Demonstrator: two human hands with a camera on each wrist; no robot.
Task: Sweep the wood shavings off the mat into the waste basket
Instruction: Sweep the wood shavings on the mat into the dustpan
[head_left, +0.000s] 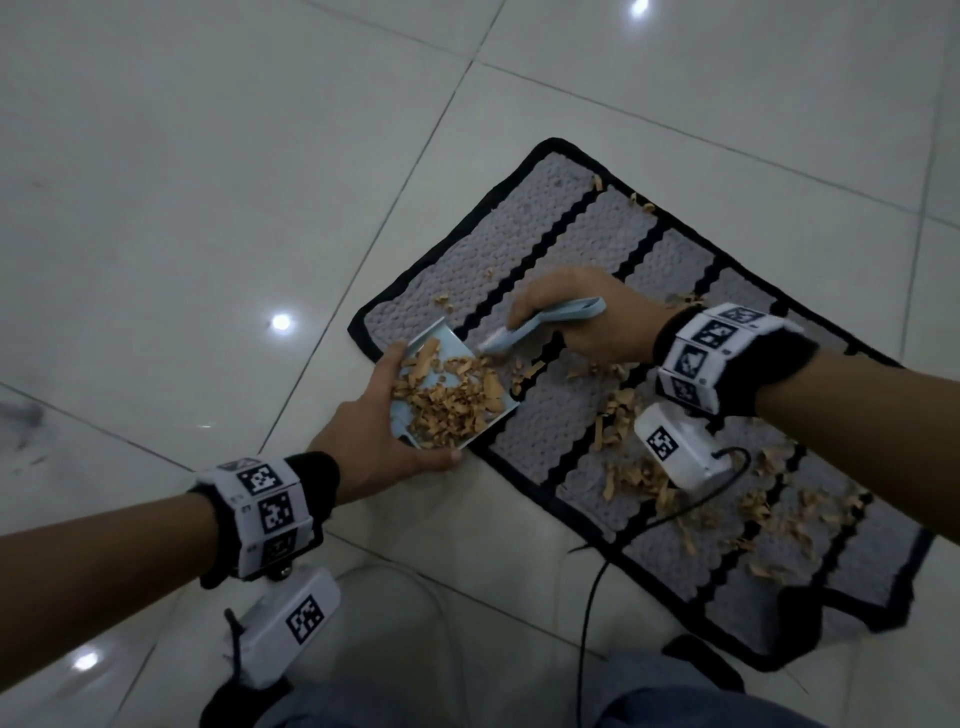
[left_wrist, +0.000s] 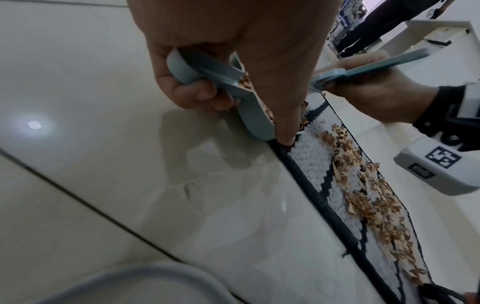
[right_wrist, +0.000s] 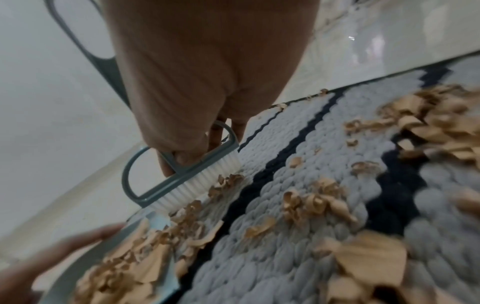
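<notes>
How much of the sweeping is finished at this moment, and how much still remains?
Done: a heap of shavings lies in the dustpan, and the far stripes of the mat are nearly bare. In hand: the left hand holds the dustpan at the mat's edge while the right hand holds the brush beside it. Left: many shavings on the near part; nothing emptied yet.

Dim, glare spots, blurred wrist views
</notes>
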